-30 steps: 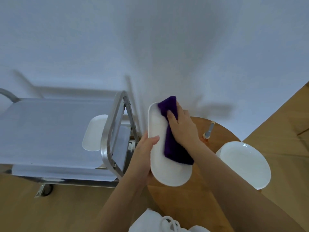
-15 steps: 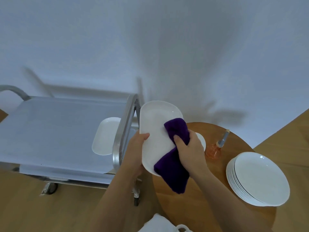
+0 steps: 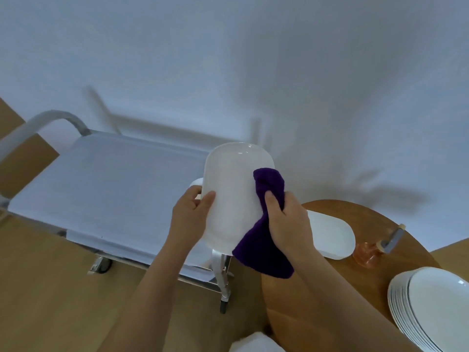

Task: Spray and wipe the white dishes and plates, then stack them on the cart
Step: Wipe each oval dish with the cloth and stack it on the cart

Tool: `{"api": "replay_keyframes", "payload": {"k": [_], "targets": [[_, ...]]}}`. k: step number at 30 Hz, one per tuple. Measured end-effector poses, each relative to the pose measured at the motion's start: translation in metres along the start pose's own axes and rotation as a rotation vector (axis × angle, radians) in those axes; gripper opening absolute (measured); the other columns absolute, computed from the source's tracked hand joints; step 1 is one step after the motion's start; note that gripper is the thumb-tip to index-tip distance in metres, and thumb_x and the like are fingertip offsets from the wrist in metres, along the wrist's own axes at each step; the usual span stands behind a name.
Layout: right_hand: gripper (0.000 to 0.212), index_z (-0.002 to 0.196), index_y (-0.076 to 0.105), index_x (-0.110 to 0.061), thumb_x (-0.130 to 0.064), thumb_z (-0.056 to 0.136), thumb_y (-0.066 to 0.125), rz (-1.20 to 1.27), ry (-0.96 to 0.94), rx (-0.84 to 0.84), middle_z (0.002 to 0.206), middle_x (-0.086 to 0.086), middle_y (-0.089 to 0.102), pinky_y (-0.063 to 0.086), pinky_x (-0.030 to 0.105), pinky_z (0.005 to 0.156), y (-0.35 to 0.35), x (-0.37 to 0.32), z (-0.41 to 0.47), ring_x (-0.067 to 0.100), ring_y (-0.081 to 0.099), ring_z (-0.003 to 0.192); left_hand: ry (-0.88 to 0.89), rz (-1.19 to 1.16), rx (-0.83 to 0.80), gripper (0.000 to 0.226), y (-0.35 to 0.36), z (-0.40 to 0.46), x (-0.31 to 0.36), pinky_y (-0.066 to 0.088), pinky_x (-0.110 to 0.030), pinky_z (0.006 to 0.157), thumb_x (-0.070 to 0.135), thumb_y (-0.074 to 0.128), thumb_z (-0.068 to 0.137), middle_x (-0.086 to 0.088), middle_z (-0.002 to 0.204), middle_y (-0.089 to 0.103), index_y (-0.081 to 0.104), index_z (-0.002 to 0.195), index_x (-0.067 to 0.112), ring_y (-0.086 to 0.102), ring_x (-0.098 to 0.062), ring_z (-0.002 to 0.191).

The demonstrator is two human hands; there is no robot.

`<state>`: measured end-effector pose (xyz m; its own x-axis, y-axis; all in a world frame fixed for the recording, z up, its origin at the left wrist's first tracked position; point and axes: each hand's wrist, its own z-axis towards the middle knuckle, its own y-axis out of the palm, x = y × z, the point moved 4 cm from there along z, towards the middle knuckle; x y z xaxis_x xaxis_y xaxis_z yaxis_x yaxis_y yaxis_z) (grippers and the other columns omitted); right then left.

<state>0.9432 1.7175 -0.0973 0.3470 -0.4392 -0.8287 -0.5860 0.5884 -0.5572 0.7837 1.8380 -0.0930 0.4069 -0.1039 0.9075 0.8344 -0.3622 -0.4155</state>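
A: Big stuff first, go.
B: Cart, metal frame, pale flat top, left of frame. Round wooden table on the right. I see a stack of white plates at the table's right edge.
A: The dish in hand?
B: White oblong dish, rounded ends, plain and glossy, a highlight near the top rim. Held up in the air over the cart's right end, not resting on anything.
A: Grip?
B: My left hand grips the dish's left edge low down, thumb on the face toward me, fingers curled behind. My right hand is clenched round a purple cloth pressed against the dish's right edge; loose cloth hangs below the hand.
A: So the dish sits between the hands?
B: Yes, most of it stands above both.
A: Axis?
B: Long axis roughly vertical in frame, one rounded end up, toward the wall, the other down, toward me. Broad face toward the camera.
A: Small items?
B: Second oblong dish flat on the table behind the right hand. Another white dish on the cart, mostly hidden. Orange spray bottle beside the table dish.
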Motion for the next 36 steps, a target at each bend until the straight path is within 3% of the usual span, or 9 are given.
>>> {"api": "replay_keyframes", "payload": {"k": [2,6,13,21,25,29,36], "targets": [[0.022,0.095,0.05,-0.025,-0.045,0.095,0.041,0.013,-0.005,-0.018,0.08,-0.004,0.061,0.052,0.03,0.07,0.009,0.005,0.004,0.013,0.06,0.072,-0.033,-0.039,0.041,0.006,-0.022,0.027,-0.015,0.048,-0.035,0.071,0.025,0.053,0.096,-0.002,0.086,0.064,0.056,0.092,0.021,0.06,-0.021,0.077],[0.011,0.092,0.048,-0.028,-0.039,0.095,0.046,0.06,0.03,-0.01,0.077,-0.005,0.06,0.043,0.022,0.061,0.016,0.025,0.007,0.013,0.059,0.07,-0.106,0.012,0.093,0.013,-0.051,0.08,-0.057,0.041,-0.032,0.071,0.021,0.051,0.097,-0.008,0.093,0.06,0.06,0.097,0.011,0.055,-0.024,0.081],[0.009,0.087,0.051,-0.03,-0.035,0.093,0.049,0.162,0.134,-0.009,0.067,-0.008,0.062,0.043,0.019,0.054,0.019,0.049,0.007,0.014,0.061,0.062,-0.244,0.097,0.046,0.022,-0.027,0.114,-0.132,0.039,-0.035,0.074,0.019,0.048,0.098,-0.011,0.095,0.058,0.061,0.102,0.001,0.051,-0.025,0.085],[0.007,0.088,0.052,-0.028,-0.033,0.093,0.05,0.164,0.185,-0.07,0.069,-0.016,0.063,0.045,0.015,0.051,0.032,0.062,0.008,0.005,0.062,0.064,-0.286,0.193,0.003,0.023,0.003,0.123,-0.169,0.036,-0.032,0.069,0.02,0.045,0.098,-0.009,0.088,0.058,0.059,0.097,0.002,0.051,-0.026,0.079],[0.007,0.087,0.052,-0.027,-0.032,0.093,0.051,0.167,0.198,-0.082,0.07,-0.014,0.063,0.046,0.013,0.049,0.035,0.066,0.005,0.007,0.061,0.066,-0.288,0.272,0.014,0.026,0.007,0.128,-0.174,0.038,-0.033,0.072,0.022,0.045,0.098,-0.014,0.097,0.063,0.061,0.103,0.002,0.053,-0.028,0.083],[0.007,0.086,0.052,-0.027,-0.031,0.092,0.052,0.174,0.204,-0.084,0.066,-0.007,0.062,0.046,0.014,0.049,0.037,0.066,0.005,0.008,0.061,0.065,-0.311,0.452,-0.013,0.031,0.006,0.132,-0.18,0.043,-0.036,0.076,0.027,0.045,0.097,-0.016,0.108,0.058,0.063,0.119,0.014,0.056,-0.033,0.094],[0.007,0.087,0.052,-0.027,-0.031,0.093,0.051,0.174,0.223,-0.079,0.07,-0.006,0.062,0.044,0.014,0.051,0.033,0.067,0.009,0.012,0.06,0.061,-0.333,0.523,-0.015,0.032,0.007,0.134,-0.186,0.045,-0.037,0.074,0.029,0.044,0.098,-0.016,0.104,0.053,0.065,0.121,0.022,0.053,-0.03,0.087]]}}
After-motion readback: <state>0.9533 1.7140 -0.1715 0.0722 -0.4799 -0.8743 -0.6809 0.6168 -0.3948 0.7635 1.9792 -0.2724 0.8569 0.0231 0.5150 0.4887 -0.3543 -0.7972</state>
